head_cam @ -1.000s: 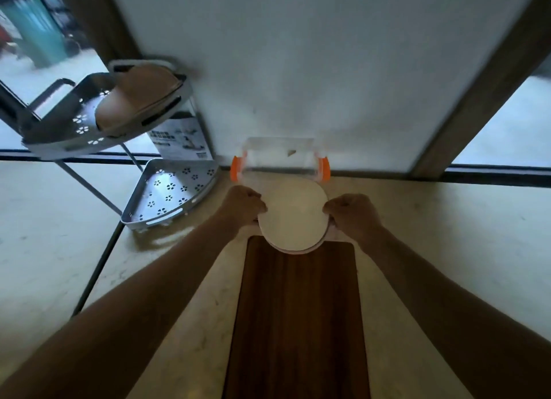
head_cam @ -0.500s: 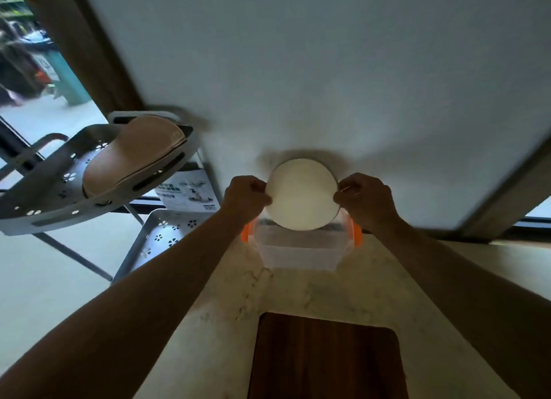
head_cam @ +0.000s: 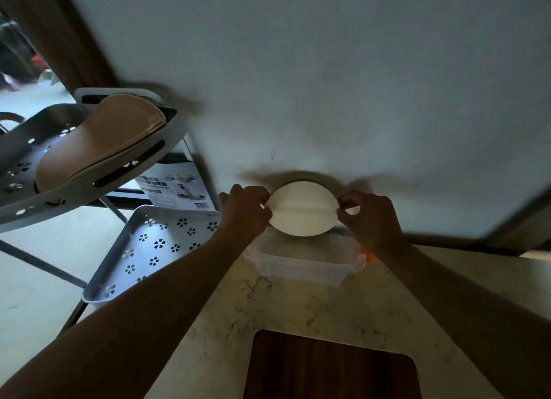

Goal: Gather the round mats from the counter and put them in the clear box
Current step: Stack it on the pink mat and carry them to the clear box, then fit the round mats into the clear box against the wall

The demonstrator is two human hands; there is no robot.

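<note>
1. Round mats (head_cam: 301, 212), pale and stacked, held on edge directly above the clear box (head_cam: 301, 264), at twelve o'clock from the wooden board (head_cam: 328, 366).
2. Pinched at the nine o'clock rim by the left hand (head_cam: 243, 210), fingers closed on the stack; number of mats in it impossible to tell.
3. Gripped at the three o'clock rim by the right hand (head_cam: 368, 218), thumb and forefinger clamped on the edge.
4. Creased across the middle, apparently bowed under the squeeze from both sides.
5. Parked against the wall on the marble counter (head_cam: 298, 309), the box open-topped, with an orange latch (head_cam: 369, 257) showing at its three o'clock end.
6. Judged close to done: only lowering and letting go left.
7. Best done by tipping the stack flat or keeping it bowed, since the mats looked nearly as wide as the box opening; better lowered with both rims level and released only once past the rim.
8. Off at nine o'clock, a perforated corner rack (head_cam: 149, 249), not involved.
</note>
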